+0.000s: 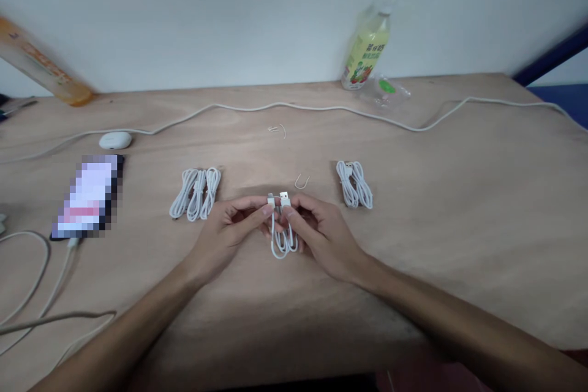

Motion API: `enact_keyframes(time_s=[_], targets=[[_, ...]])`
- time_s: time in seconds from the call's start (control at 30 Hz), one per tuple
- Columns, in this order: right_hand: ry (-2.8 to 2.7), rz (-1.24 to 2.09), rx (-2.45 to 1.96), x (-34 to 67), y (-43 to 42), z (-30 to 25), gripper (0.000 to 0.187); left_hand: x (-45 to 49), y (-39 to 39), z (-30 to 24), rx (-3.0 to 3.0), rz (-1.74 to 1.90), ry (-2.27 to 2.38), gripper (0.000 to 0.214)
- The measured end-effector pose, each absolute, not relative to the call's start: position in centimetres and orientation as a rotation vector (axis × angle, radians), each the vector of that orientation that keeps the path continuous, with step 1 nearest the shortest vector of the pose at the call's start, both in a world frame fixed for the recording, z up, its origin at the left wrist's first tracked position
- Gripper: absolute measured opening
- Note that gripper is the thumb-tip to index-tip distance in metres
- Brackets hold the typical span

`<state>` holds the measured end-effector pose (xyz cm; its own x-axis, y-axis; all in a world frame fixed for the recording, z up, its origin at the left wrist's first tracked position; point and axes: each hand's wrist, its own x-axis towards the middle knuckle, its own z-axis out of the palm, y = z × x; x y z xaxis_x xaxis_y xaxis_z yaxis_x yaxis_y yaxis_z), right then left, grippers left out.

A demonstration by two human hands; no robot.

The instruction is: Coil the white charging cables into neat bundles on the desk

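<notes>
A white USB cable (279, 248) hangs in loops between my hands, just above the table. Thumb and fingers of my left hand (236, 220) pinch its smaller plug. The larger USB-A plug (285, 199) sits in the pinch of my right hand (319, 226), its metal end pointing away from me. Both plugs are side by side, a small gap apart. Left of my hands lie several bundled white cables (196, 194) in a row. On the right is another group of bundled white cables (354, 185). Some of my fingers are hidden behind the held cable.
Short pale ties (302, 182) lie beyond my hands. A phone (87, 196) with a cable plugged in and a white case (115, 140) are at left. A long white cord (285, 106) crosses the back, near a drink bottle (367, 52) and an orange-tinted bottle (43, 67).
</notes>
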<state>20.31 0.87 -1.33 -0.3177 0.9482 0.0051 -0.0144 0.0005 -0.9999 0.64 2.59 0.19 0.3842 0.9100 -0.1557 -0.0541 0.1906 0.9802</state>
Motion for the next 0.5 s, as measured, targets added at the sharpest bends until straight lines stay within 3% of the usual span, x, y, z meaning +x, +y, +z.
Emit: enact_keyframes(time_s=[0.5], targets=[[-1.430, 1.441, -0.987, 20.31, 0.84, -1.24, 0.035, 0.69, 2.61, 0.25, 1.194, 0.837, 0.957, 0.016]])
